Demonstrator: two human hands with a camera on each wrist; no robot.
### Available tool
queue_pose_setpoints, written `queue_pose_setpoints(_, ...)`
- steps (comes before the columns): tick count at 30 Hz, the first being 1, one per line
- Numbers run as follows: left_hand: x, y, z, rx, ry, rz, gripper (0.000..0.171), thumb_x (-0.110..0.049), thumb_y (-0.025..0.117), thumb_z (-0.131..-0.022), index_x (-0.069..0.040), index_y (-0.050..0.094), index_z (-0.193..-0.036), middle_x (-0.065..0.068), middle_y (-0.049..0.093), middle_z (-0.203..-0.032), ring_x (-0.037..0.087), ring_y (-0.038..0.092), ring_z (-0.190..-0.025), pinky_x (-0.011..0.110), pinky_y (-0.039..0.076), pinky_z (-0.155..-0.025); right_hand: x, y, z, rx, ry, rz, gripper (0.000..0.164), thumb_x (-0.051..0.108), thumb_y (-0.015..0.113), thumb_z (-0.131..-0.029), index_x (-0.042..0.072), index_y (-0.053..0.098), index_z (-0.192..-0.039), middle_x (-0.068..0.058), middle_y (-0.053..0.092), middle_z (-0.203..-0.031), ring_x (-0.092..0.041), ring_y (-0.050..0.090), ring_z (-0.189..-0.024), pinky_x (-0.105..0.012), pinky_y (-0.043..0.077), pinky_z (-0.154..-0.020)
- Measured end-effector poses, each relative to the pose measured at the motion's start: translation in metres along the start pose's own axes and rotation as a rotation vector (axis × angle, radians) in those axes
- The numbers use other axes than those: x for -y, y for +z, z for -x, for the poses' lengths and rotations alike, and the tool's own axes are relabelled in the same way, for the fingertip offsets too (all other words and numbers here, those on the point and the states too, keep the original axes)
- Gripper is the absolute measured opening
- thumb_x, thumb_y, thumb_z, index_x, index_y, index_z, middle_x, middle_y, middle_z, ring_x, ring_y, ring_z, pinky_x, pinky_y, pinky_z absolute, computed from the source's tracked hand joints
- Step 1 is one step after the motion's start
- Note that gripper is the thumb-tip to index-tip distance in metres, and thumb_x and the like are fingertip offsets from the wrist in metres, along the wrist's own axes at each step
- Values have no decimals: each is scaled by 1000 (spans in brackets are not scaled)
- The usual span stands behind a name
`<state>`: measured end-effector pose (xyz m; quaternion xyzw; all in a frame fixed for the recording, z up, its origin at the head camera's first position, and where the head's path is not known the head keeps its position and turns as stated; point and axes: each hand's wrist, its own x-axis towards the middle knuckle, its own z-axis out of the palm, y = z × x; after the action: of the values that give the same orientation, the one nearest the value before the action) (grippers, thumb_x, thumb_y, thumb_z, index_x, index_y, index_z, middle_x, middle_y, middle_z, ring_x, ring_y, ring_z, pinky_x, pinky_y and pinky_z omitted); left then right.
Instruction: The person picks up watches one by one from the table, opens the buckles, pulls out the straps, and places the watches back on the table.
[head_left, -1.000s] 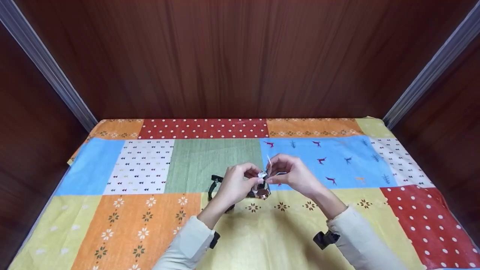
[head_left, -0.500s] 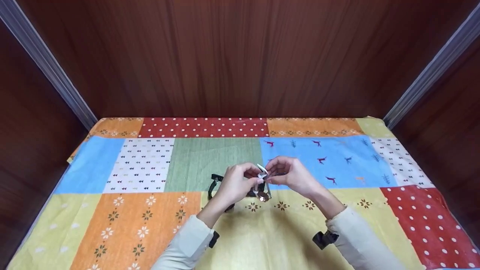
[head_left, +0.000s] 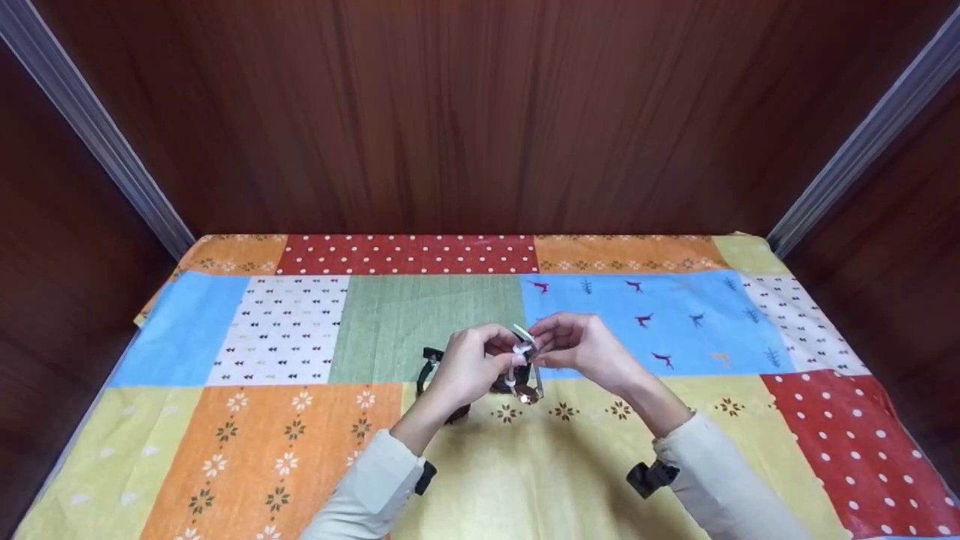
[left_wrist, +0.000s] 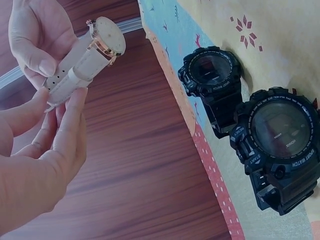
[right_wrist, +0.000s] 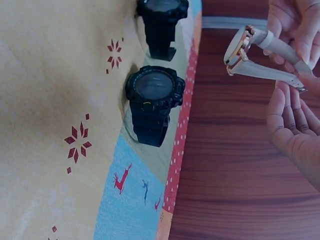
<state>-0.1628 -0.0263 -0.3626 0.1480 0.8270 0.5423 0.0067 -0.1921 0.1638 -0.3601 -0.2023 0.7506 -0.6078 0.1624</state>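
A wristwatch (left_wrist: 111,36) with a pale strap and a rose-gold case is held up between both hands, its face turned away from the fingers. My left hand (head_left: 471,369) pinches the strap (left_wrist: 70,86) near its keeper loop, thumb on one side and fingers on the other. From the other side, my right hand (head_left: 581,345) pinches near the strap ends with thumb and forefinger. The right wrist view shows the two strap halves spread apart at the case and brought together at the fingertips, which partly hide the ends.
Two black digital sport watches, one nearer (left_wrist: 280,131) and one farther (left_wrist: 211,70) in the left wrist view, stand on the patchwork tablecloth (head_left: 247,450). In the head view they sit beneath and beside my left hand. Dark wood-grain panels (head_left: 480,112) rise around the table.
The pale strap end that stood upright beside my right fingers has tipped left and down between the hands. The watch case has dipped slightly. Both hands stay nearly in place.
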Motion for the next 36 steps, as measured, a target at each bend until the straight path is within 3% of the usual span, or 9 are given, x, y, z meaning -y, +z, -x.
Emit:
queue_pose_setpoints(14,-5,-3,1,5,1,64,13,-3,66,-81,0,65,-94,5,64,-84,14,59,-72,23,50,-60,5,-3,2,-9,-27,74,22,-3,69,-77,-11,59,-94,-20,64,-86,-16,63,-77,-29,52,-68)
queue_pose_setpoints(21,-7,-4,2,-3,7,53,12,-4,66,-82,-2,65,-93,4,64,-84,13,59,-74,24,50,-62,8,-5,3,1,-42,98,21,3,71,-77,-6,63,-94,-13,66,-84,-15,63,-76,-31,51,-68)
queue_pose_setpoints(29,-7,-3,2,11,3,50,12,-5,65,-83,-3,64,-95,2,63,-84,14,58,-78,23,49,-64,5,-8,4,31,-41,97,22,5,68,-80,-10,64,-96,-13,66,-84,-15,63,-75,-32,52,-70)
queue_pose_setpoints(36,-7,-2,3,28,46,51,13,-3,63,-84,-3,63,-97,4,62,-84,15,57,-78,23,50,-66,4,-10,5,30,-57,112,17,5,66,-82,-7,64,-94,-18,65,-85,-14,61,-74,-33,52,-69)
